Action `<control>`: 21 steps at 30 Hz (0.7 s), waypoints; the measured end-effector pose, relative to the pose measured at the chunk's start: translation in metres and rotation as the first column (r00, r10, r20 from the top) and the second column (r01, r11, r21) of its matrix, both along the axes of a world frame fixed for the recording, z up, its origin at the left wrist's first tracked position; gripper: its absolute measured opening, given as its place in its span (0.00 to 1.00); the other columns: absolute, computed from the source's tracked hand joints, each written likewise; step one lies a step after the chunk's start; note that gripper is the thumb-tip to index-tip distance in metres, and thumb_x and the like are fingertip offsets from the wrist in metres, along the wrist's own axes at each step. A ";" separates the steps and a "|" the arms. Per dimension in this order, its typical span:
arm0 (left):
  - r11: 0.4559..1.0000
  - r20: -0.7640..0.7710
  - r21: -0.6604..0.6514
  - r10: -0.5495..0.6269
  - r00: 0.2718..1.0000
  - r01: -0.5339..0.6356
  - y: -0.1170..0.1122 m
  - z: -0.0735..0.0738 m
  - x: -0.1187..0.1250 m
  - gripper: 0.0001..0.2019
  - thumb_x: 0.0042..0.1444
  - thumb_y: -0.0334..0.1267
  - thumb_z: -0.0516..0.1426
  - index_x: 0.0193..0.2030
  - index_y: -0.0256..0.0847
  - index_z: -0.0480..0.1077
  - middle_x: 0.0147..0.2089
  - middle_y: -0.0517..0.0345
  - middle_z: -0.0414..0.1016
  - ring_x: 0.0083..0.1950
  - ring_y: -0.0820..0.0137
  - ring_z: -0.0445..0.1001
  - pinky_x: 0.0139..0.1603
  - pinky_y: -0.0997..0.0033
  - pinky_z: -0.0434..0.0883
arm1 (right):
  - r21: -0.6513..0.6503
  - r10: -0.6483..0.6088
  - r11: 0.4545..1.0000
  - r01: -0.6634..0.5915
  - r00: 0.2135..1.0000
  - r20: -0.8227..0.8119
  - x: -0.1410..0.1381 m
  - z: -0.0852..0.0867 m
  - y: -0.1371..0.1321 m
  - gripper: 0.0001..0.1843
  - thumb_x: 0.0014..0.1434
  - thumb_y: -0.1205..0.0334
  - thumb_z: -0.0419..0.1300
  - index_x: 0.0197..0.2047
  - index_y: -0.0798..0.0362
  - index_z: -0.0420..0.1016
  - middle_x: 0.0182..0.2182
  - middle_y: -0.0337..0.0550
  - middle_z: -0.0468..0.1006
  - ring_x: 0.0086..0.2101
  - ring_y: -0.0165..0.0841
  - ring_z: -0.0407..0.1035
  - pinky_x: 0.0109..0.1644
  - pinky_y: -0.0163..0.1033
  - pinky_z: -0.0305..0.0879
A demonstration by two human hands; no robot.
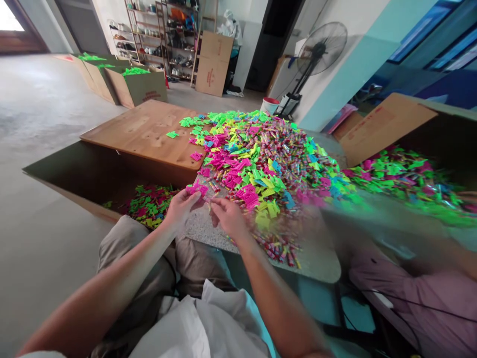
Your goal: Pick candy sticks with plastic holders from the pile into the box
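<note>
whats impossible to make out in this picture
Head view: part of the pink piece, covered by the left hand.
Head view: whatever the right hand pinches, if anything; too small.
Head view: near-left box bottom, under coloured pieces.
Head view: co-worker's pink clothing, cut off by right edge.

Moulded plastic pieces (249, 196), smooth with a slight sheen; small tubes (279, 144) glinting like glossy, clear film. The desk (204, 232) looks hard, speckled and stone-like. Grained, knotted wood forms the board (141, 132); matt cardboard, the open box (70, 159). The trousers (122, 248) are dull, creased cloth; the floor (40, 119) is smooth.
</note>
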State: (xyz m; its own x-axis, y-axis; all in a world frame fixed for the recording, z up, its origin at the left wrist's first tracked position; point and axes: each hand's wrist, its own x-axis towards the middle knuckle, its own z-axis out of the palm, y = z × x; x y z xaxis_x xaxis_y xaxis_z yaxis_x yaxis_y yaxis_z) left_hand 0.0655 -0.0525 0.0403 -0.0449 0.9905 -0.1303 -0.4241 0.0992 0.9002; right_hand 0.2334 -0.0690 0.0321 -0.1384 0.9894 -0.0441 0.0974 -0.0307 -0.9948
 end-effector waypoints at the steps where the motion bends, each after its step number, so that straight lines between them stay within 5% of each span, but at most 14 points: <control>1: 1.000 0.025 -0.021 -0.005 1.000 0.006 0.001 -0.005 -0.003 0.17 0.46 0.42 0.73 0.40 0.38 0.80 0.40 0.55 0.83 0.38 0.69 0.81 0.44 0.71 0.78 | -0.001 -0.002 1.000 0.002 1.000 -0.016 -0.001 -0.004 0.002 0.16 0.64 0.52 0.60 0.48 0.53 0.79 0.26 0.35 0.75 0.21 0.27 0.67 0.25 0.32 0.64; 11: 0.963 0.298 -0.169 -0.155 0.942 0.212 0.005 -0.015 -0.015 0.16 0.56 0.39 0.68 0.50 0.37 0.79 0.57 0.44 0.81 0.54 0.57 0.81 0.48 0.67 0.79 | -0.074 -0.031 0.997 0.014 0.970 -0.240 -0.004 -0.023 0.010 0.18 0.60 0.50 0.65 0.46 0.54 0.80 0.25 0.36 0.75 0.21 0.27 0.66 0.24 0.33 0.64; 16: 0.930 0.365 -0.195 -0.226 0.903 0.311 0.006 -0.017 -0.018 0.16 0.58 0.40 0.66 0.51 0.35 0.79 0.53 0.42 0.82 0.58 0.54 0.79 0.55 0.60 0.78 | -0.095 0.002 0.995 -0.035 0.947 -0.322 -0.003 -0.024 0.009 0.18 0.59 0.50 0.67 0.47 0.54 0.79 0.25 0.36 0.75 0.21 0.27 0.66 0.24 0.33 0.63; 21: 0.941 0.322 -0.208 -0.193 0.927 0.269 0.002 -0.012 -0.018 0.14 0.55 0.37 0.68 0.46 0.33 0.79 0.44 0.43 0.84 0.47 0.59 0.83 0.54 0.59 0.78 | -0.044 0.066 0.996 -0.078 0.973 -0.221 -0.002 -0.009 0.002 0.18 0.61 0.50 0.65 0.48 0.55 0.78 0.24 0.35 0.74 0.21 0.27 0.65 0.26 0.33 0.63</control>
